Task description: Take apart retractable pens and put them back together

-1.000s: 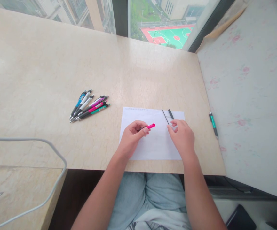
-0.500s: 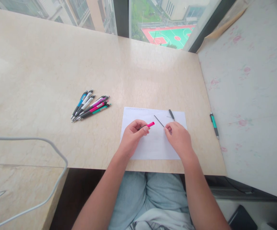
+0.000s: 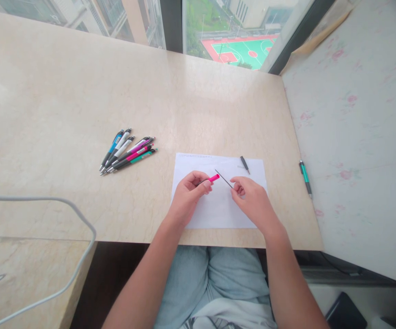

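Note:
My left hand (image 3: 194, 189) is closed around a pink pen barrel (image 3: 214, 177), whose open end points right and slightly up. Part of the barrel is hidden in the fingers. A thin black pen refill (image 3: 223, 177) slants over the white paper sheet (image 3: 218, 212), its lower end at the thumb of my right hand (image 3: 248, 194). That hand pinches the refill's end, the index finger raised a little above it. Just beyond the right hand, a dark pen grip section (image 3: 244, 165) with a pointed tip lies on the paper.
Several click pens (image 3: 127, 153) lie fanned together on the stone-patterned tabletop (image 3: 81, 105) at left. A green and black pen (image 3: 305, 179) rests by the floral wall (image 3: 355, 151). A grey cable (image 3: 81, 212) loops at the left edge, and windows line the back.
The refill has shifted left and toward me, closer to the pink barrel. My right hand has moved slightly the same way, its index finger lifting. The left hand stays nearly still.

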`<state>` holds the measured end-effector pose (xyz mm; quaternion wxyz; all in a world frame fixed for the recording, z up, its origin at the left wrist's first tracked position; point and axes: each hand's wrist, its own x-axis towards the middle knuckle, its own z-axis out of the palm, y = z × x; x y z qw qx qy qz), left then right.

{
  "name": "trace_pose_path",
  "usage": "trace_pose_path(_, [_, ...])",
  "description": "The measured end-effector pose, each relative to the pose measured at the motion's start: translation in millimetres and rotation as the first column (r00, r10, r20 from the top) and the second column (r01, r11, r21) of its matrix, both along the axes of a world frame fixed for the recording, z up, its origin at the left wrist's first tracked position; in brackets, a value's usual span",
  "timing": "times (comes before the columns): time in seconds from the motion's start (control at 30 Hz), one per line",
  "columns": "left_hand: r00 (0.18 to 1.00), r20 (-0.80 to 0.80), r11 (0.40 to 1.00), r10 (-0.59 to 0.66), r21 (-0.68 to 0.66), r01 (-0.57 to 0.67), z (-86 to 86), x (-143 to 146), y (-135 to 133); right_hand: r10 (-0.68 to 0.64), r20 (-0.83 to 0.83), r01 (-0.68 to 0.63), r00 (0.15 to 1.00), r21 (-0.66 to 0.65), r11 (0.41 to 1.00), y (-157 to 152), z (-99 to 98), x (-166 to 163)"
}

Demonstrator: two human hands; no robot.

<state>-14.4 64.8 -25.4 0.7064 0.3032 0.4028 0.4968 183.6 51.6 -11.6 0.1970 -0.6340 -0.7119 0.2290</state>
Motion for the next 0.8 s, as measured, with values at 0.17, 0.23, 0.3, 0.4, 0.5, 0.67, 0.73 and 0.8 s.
trace_pose_path(0.17, [1.0, 0.011, 1.0, -0.004, 0.0, 0.004, -0.8, 0, 0, -0.018, -0.133, 0.025, 0.991, 0.053, 0.998, 0, 6.4, 2])
trace_pose_path(0.23, [1.0, 0.01, 1.0, -0.007, 0.001, 0.007, -1.7, -1, 0, -0.031, -0.227, 0.04, 0.973, 0.035, 0.999, -1, 14.0, 2])
trace_pose_path(0.3, [1.0, 0.002, 1.0, -0.012, -0.001, 0.012, -2.3, -1, 0, -0.044, -0.325, 0.053, 0.945, 0.018, 0.998, -3, 21.7, 2])
trace_pose_path(0.4, [1.0, -0.011, 1.0, -0.018, -0.001, 0.018, -2.3, -1, 0, -0.11, -0.49, 0.124, 0.865, -0.003, 0.992, -6, 28.2, 2])
trace_pose_path(0.5, [1.0, -0.023, 1.0, -0.019, 0.006, 0.019, -1.6, -1, 0, -0.228, -0.652, 0.289, 0.723, -0.015, 0.957, -6, 28.0, 1])
trace_pose_path(0.67, [0.999, -0.035, 1.0, -0.024, 0.005, 0.024, -0.3, 0, 0, -0.302, -0.798, 0.51, 0.521, 0.008, 0.86, 1, 28.6, -4])
trace_pose_path(0.73, [0.999, -0.035, 1.0, -0.025, 0.004, 0.025, 0.2, 0, 0, -0.293, -0.803, 0.518, 0.519, 0.023, 0.855, 3, 30.8, -6])
trace_pose_path(0.8, [0.999, -0.036, 1.0, -0.023, 0.004, 0.023, 0.6, 0, 0, -0.277, -0.802, 0.527, 0.529, 0.055, 0.848, 4, 32.9, -7])
